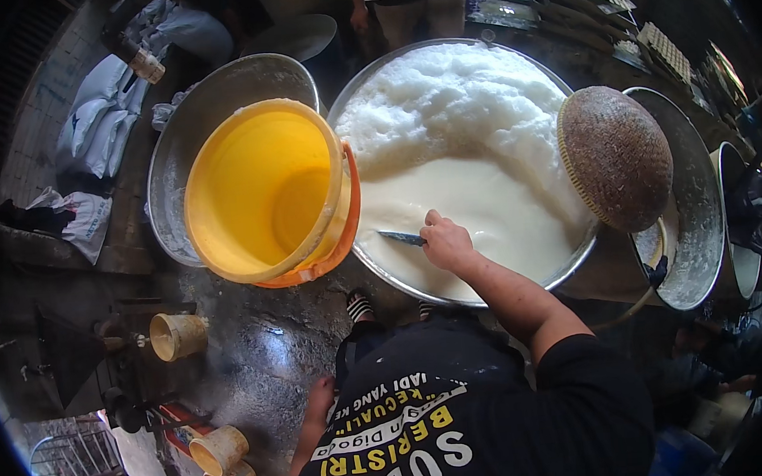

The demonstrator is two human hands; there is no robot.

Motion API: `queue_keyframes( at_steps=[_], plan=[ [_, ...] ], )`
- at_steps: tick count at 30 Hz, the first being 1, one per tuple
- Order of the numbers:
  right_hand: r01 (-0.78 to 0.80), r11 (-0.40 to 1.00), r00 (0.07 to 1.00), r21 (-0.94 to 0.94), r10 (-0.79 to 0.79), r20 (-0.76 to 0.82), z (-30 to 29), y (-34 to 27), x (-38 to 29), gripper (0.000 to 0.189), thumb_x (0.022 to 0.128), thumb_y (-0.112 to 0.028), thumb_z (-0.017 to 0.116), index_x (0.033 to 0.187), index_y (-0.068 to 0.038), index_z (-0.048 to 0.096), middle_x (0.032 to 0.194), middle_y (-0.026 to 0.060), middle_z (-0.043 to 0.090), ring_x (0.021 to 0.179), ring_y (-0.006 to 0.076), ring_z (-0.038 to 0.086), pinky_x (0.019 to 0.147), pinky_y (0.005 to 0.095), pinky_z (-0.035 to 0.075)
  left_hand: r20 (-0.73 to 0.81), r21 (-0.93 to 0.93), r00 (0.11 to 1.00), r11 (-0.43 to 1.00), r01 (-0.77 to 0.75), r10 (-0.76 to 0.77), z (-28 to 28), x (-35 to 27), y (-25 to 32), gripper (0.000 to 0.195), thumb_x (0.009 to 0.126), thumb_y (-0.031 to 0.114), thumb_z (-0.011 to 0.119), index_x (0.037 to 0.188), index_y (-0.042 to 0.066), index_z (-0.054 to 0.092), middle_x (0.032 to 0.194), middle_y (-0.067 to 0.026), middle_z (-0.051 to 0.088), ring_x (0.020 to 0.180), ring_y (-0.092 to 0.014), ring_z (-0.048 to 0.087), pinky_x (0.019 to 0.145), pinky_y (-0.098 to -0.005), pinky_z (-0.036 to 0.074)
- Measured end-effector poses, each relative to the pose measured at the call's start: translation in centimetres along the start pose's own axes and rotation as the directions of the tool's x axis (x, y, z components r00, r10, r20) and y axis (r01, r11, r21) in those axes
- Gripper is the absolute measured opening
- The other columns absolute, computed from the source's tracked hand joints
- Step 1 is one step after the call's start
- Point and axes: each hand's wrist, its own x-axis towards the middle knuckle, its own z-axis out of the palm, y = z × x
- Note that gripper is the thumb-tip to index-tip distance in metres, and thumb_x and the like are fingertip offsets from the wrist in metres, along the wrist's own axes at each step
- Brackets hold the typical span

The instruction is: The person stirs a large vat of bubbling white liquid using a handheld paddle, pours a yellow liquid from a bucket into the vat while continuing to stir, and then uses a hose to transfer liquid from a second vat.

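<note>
My right hand (447,241) grips a dark blue implement (402,237), and its far end meets the milky liquid (444,189). What shape that end has, I cannot tell. Around the liquid is a wide metal vat (419,297), with thick white foam (457,98) heaped along its far side. My left hand (322,391) hangs low beside my left thigh, its fingers too small and dim to make out. To the left, a large yellow bucket (263,187) with an orange handle rests over a metal basin (171,167); no contents show inside it.
A domed woven basket (616,159) overlaps the vat's right rim, beside another metal basin (697,240) with a hose (635,305). White sacks (97,126) are stacked at left. Small buckets (177,336) stand by the wet floor (263,355). Another person (423,6) stands beyond the vat.
</note>
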Motion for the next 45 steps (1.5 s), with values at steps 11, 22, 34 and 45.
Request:
queue_keyframes(
  at_steps=[11,22,34,45],
  plan=[
    [-0.264,0.956,0.953,0.125,0.278,-0.116,-1.5,2.6,-2.0,0.016,0.088,-0.018,0.071,0.100,-0.011,0.079,0.122,0.0070,0.063,0.110,0.0295,0.068,0.092,0.0463,0.059,0.137,0.227,0.960,0.935,-0.271,0.245,2.2,4.2,-10.4,0.039,0.102,0.024,0.053,0.121,-0.003,0.073,0.121,-0.0306,0.072,0.116,-0.045,0.069,0.098,-0.0491,0.053],
    [-0.466,0.829,0.792,0.308,0.546,-0.273,-3.5,7.9,-9.2,0.029,0.084,-0.026,0.081,0.102,-0.004,0.076,0.123,0.0114,0.065,0.109,0.0341,0.069,0.091,0.0450,0.056,-0.003,0.165,1.000,0.986,-0.023,0.024,-2.0,11.5,1.5,0.044,0.095,0.034,0.065,0.126,0.005,0.075,0.123,-0.0235,0.074,0.120,-0.040,0.069,0.103,-0.0456,0.053],
    [-0.240,0.930,0.774,0.279,0.357,-0.523,-6.7,13.2,-12.8,0.021,0.086,-0.011,0.078,0.096,0.004,0.067,0.108,0.0159,0.063,0.096,0.0345,0.063,0.084,0.0423,0.051,-0.019,0.262,1.000,0.965,0.008,-0.003,-0.8,7.3,1.5,0.040,0.092,0.030,0.063,0.120,0.006,0.078,0.122,-0.0229,0.074,0.117,-0.042,0.070,0.101,-0.0487,0.054],
    [0.181,0.978,0.983,0.106,-0.183,0.013,-11.1,-0.5,-11.0,0.016,0.084,-0.009,0.081,0.084,-0.003,0.067,0.122,0.0091,0.064,0.082,0.0315,0.069,0.072,0.0441,0.055,-0.046,0.169,0.998,0.984,0.054,-0.047,4.0,6.2,-6.2,0.035,0.094,0.027,0.060,0.114,0.005,0.078,0.118,-0.0255,0.073,0.112,-0.045,0.070,0.096,-0.0513,0.054]
  ],
)
